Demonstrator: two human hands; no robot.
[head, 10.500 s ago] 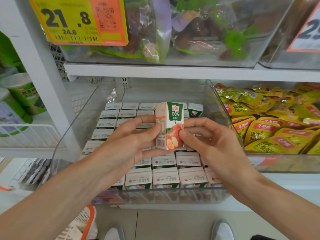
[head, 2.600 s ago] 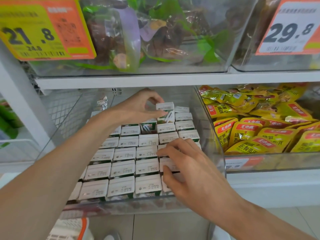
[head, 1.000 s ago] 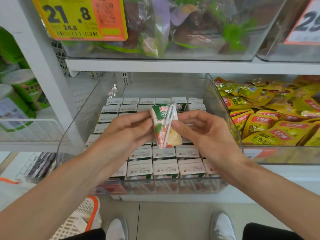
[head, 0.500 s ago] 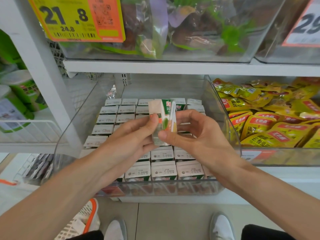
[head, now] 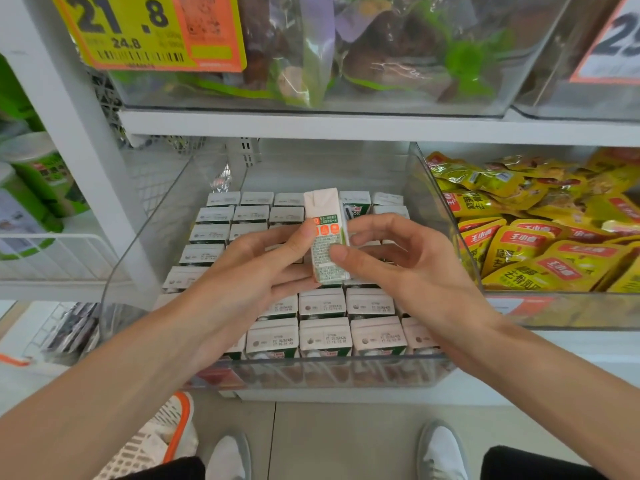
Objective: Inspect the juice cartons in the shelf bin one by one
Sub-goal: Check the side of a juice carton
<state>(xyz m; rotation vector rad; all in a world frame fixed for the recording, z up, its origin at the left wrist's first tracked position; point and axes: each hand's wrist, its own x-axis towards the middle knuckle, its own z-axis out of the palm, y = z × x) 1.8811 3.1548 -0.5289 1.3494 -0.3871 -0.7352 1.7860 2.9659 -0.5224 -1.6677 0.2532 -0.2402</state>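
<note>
**One juice carton** [head: 327,237] is held upright above the middle of the shelf bin [head: 332,374], with its small-print panel facing us. The left hand [head: 249,271] pinches the carton's left edge, thumb in front and fingers [head: 294,275] beneath. The right hand [head: 408,268] pinches the right edge with thumb and forefinger, the other fingers loosely spread. The remaining cartons [head: 325,336] stand in rows inside the bin. We judge that a light grip is best: we turn each face into view, check the corners, seams and date print, then return the carton upright to the bin.
</note>
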